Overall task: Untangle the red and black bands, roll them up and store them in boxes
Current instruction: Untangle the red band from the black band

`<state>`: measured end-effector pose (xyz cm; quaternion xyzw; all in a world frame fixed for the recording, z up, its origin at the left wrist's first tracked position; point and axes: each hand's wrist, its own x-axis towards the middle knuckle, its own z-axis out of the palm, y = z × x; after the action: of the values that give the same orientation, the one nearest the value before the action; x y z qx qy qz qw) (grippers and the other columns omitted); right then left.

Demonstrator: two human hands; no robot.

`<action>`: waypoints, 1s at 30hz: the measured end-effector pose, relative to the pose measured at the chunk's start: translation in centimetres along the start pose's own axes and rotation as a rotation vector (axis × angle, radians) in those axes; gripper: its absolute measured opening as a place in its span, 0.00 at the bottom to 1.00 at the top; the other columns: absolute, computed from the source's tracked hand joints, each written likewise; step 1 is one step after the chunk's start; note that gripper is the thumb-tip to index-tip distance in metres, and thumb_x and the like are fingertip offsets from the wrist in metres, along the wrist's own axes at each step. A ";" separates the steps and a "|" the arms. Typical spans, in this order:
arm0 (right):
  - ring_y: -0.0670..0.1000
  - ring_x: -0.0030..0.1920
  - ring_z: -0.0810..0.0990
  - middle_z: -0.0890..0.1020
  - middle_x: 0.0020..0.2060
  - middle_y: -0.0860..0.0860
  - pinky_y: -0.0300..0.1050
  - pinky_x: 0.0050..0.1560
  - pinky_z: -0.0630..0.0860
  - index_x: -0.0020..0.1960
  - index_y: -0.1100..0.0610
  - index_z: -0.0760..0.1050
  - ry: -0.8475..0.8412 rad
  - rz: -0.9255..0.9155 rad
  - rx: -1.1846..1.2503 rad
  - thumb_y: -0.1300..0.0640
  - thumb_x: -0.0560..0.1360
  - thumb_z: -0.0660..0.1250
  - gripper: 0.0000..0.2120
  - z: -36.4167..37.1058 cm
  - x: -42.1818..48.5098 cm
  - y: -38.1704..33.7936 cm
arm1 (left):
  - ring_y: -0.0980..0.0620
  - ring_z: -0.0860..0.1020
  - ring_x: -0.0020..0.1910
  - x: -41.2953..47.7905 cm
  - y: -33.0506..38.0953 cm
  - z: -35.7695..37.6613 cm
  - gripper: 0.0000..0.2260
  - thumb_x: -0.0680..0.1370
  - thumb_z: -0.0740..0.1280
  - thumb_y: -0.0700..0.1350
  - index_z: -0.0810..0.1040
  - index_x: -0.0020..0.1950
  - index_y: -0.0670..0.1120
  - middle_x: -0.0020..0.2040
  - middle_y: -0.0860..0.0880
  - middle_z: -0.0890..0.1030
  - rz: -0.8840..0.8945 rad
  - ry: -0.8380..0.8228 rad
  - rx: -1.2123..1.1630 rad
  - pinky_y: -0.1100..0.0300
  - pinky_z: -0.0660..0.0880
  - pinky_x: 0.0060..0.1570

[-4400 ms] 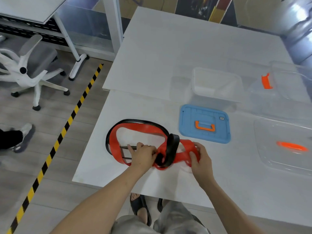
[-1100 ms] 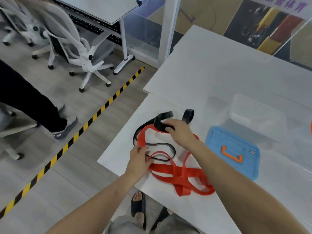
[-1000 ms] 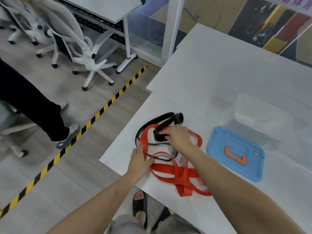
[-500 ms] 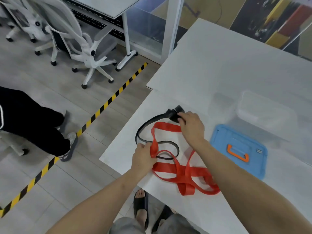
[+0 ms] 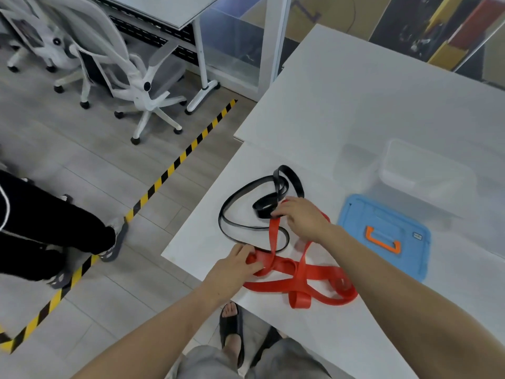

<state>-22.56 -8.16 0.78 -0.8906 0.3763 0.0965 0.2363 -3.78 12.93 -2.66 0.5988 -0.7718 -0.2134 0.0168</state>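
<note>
L hand (image 5: 235, 265) grips twisted red band (image 5: 314, 272), R hand (image 5: 303, 217) pinches black band (image 5: 281, 187); loops overlap.

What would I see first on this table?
A bright red flat rubber band lies twisted at the near edge of the white table, gripped by the left hand. A thin black rubber band loops beyond it, pinched by the right hand. A blue plastic lid sits to their right.

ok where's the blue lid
In the head view, the blue lid lies flat on the table, right of the red band and just in front of the clear box.
</note>
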 end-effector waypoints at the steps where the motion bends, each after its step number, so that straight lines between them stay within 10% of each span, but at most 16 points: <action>1: 0.58 0.78 0.69 0.78 0.72 0.49 0.56 0.79 0.62 0.69 0.45 0.81 -0.017 -0.062 -0.133 0.68 0.76 0.65 0.28 0.4 -0.9 0.2 | 0.46 0.65 0.72 0.1 -0.1 0.2 0.21 0.80 0.52 0.50 0.74 0.70 0.56 0.72 0.47 0.68 0.032 0.015 0.000 0.49 0.82 0.49; 6: 0.63 0.68 0.74 0.79 0.63 0.54 0.67 0.68 0.71 0.54 0.47 0.87 0.161 -0.052 -0.162 0.51 0.78 0.70 0.08 2.5 -5.0 0.7 | 0.54 0.75 0.64 0.8 -0.6 -1.7 0.16 0.81 0.68 0.50 0.75 0.69 0.56 0.69 0.57 0.74 -0.072 0.173 -0.196 0.53 0.76 0.64; 9: 0.58 0.61 0.78 0.81 0.57 0.51 0.63 0.63 0.75 0.51 0.50 0.84 0.231 -0.067 -0.068 0.46 0.81 0.59 0.15 2.8 -6.3 0.2 | 0.44 0.78 0.59 0.9 -2.0 -2.2 0.20 0.76 0.69 0.34 0.76 0.66 0.48 0.68 0.46 0.79 -0.019 0.267 -0.256 0.51 0.79 0.58; 19: 0.49 0.45 0.82 0.85 0.44 0.47 0.46 0.50 0.75 0.56 0.52 0.82 0.454 -0.019 0.083 0.48 0.84 0.58 0.15 2.8 -11.6 -1.0 | 0.56 0.75 0.57 1.8 -0.1 -4.0 0.23 0.79 0.69 0.45 0.72 0.74 0.54 0.56 0.61 0.76 -0.109 0.169 -0.380 0.57 0.78 0.54; 26: 0.53 0.48 0.85 0.87 0.49 0.45 0.52 0.51 0.79 0.57 0.44 0.78 0.175 0.245 0.008 0.41 0.82 0.56 0.14 7.8 -15.1 -1.1 | 0.46 0.77 0.60 3.2 -0.4 -0.4 0.29 0.67 0.78 0.49 0.78 0.67 0.55 0.60 0.55 0.81 0.144 -0.049 0.015 0.51 0.77 0.62; 30: 0.51 0.51 0.83 0.86 0.50 0.46 0.48 0.48 0.74 0.53 0.50 0.81 0.061 0.240 0.004 0.48 0.84 0.61 0.11 9.3 -16.1 -1.5 | 0.34 0.73 0.73 2.6 -1.2 1.7 0.30 0.69 0.76 0.43 0.78 0.72 0.52 0.68 0.44 0.79 0.146 -0.091 0.150 0.34 0.61 0.76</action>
<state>-32.66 7.37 -1.18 -0.8413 0.4875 0.0963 0.2131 -3.85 10.84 -5.21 0.5304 -0.8271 -0.1799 -0.0477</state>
